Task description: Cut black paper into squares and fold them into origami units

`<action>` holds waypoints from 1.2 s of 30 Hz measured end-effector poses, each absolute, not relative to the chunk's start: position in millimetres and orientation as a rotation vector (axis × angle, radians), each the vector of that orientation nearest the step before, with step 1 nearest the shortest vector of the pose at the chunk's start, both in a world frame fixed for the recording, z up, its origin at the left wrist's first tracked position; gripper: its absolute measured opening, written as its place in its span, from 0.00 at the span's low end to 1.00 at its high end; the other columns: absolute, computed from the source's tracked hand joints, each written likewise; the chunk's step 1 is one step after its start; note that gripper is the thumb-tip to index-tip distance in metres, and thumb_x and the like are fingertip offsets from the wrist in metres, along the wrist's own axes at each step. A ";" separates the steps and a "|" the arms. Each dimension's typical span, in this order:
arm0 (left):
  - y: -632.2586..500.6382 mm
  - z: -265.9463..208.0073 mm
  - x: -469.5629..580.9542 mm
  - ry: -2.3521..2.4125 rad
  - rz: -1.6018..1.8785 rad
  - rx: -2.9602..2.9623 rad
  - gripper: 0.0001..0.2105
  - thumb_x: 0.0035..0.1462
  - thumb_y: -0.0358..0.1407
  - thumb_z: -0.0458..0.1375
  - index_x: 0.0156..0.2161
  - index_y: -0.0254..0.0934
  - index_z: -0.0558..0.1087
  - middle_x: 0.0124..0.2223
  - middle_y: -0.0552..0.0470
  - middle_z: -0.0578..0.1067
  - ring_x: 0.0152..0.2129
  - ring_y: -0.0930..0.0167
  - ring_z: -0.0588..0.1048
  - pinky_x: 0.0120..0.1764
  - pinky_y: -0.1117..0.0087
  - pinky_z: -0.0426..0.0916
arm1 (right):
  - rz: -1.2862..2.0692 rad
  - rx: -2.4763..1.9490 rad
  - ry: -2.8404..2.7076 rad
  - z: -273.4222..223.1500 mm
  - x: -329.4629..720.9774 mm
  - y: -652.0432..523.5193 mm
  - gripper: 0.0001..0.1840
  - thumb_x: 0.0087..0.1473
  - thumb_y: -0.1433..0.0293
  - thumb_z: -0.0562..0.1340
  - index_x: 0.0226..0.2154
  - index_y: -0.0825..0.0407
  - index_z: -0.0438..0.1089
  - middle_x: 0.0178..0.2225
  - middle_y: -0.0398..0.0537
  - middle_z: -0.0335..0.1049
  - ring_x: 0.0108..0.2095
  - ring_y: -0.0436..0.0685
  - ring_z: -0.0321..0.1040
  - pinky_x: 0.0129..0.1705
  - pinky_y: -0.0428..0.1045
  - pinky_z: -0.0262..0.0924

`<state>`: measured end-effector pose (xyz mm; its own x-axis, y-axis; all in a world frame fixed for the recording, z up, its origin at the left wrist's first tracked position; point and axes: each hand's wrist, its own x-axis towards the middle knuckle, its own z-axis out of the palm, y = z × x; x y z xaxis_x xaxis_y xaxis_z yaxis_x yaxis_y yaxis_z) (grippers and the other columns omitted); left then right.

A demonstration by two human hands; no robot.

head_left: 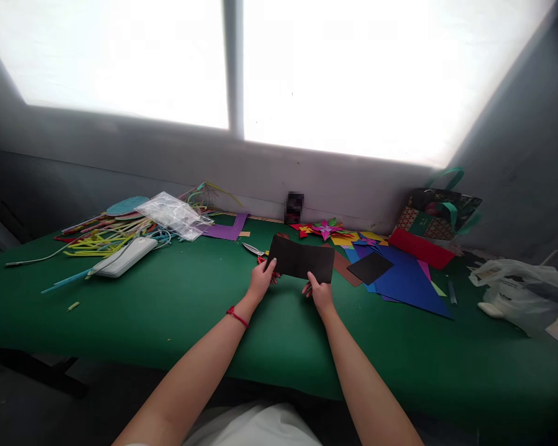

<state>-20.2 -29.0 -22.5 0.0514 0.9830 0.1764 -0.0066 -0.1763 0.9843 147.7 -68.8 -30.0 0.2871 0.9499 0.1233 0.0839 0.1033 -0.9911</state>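
The bare left hand [261, 280] and bare right hand [321, 294] each pinch a rectangular sheet of black paper [301, 257] along its near edge, thumbs on top, holding it above the middle of the green-covered table [190, 316]. Metal-bladed scissors [252, 249] lie just left of the sheet; right of it, a smaller black paper piece [370, 267] overlaps large dark-blue paper [411, 282].
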 end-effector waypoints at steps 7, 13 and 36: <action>-31.6 -21.5 -25.2 1.101 1.270 1.482 0.18 0.48 0.50 0.53 0.24 0.34 0.67 0.13 0.56 0.66 0.10 0.75 0.65 0.15 0.75 0.60 | 0.665 -1.391 -1.176 -32.5 155.6 -71.9 0.20 0.47 0.56 0.56 0.19 0.55 0.68 0.10 0.45 0.62 0.11 0.50 0.58 0.16 0.46 0.55; -33.7 -23.0 -16.3 0.915 1.106 1.376 0.17 0.50 0.50 0.50 0.27 0.35 0.63 0.12 0.56 0.67 0.08 0.73 0.66 0.13 0.75 0.58 | 0.745 -1.272 -0.962 -28.4 158.2 -72.2 0.28 0.48 0.50 0.51 0.13 0.54 0.64 0.09 0.46 0.60 0.12 0.50 0.57 0.16 0.46 0.54; -21.7 -10.6 -34.5 0.836 1.474 0.951 0.14 0.49 0.46 0.53 0.28 0.35 0.62 0.14 0.57 0.67 0.10 0.75 0.65 0.16 0.75 0.59 | 0.122 -1.893 -2.170 1.4 77.5 -9.7 0.14 0.51 0.72 0.54 0.43 0.53 0.64 0.44 0.54 0.64 0.45 0.58 0.60 0.42 0.48 0.52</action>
